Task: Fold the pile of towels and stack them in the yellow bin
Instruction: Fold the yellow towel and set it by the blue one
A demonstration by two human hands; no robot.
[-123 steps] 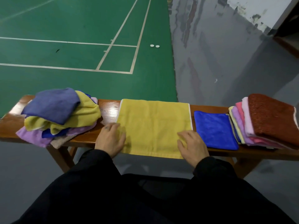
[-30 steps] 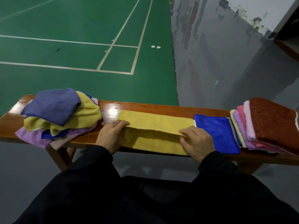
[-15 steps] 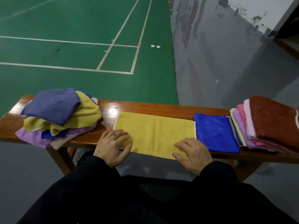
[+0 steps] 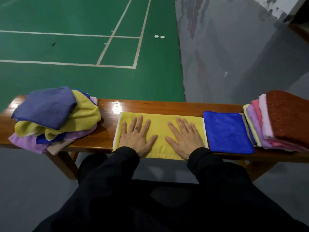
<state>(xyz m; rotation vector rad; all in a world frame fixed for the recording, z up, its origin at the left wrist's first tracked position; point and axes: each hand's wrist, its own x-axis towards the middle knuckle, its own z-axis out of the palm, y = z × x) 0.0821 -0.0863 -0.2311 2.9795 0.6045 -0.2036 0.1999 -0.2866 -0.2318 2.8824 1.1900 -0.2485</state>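
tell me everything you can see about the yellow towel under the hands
The yellow towel is a soft, terry-looking cloth with a pale white edge showing at both short ends. It lies flat in a long rectangle on the wooden bench, its near edge hanging slightly over the front. The left hand and right hand press on it with spread, straight fingers. Its right end meets the folded blue towel.

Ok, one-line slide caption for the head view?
Both hands press flat on the half-folded yellow towel on the bench.
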